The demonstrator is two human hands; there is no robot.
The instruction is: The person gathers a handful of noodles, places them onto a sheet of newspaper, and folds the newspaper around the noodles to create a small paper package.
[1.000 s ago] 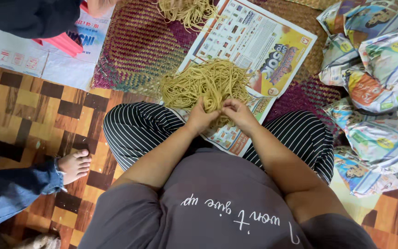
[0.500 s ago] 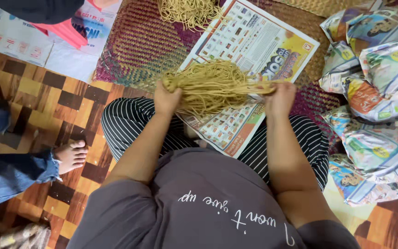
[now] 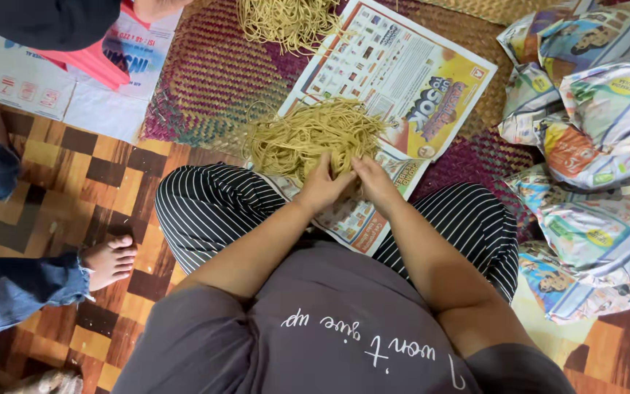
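A loose heap of yellow noodles (image 3: 308, 135) lies on a spread newspaper sheet (image 3: 402, 73) in front of my crossed legs in striped trousers. My left hand (image 3: 322, 182) and my right hand (image 3: 373, 181) are side by side at the near edge of the heap, fingers dug into the strands and gripping them. A second pile of the same noodles (image 3: 286, 18) lies farther off at the top edge of the view.
A woven purple and tan mat (image 3: 205, 87) lies under the newspaper. Several newspaper-wrapped bundles (image 3: 592, 146) are stacked at the right. Another person's bare foot (image 3: 107, 263) and jeans rest on the parquet floor at the left. A pink item (image 3: 89, 62) lies on paper at top left.
My hands were spread wide apart, stretching the noodles sideways; they have come back together at the near edge of the heap, which has settled into a rounder pile.
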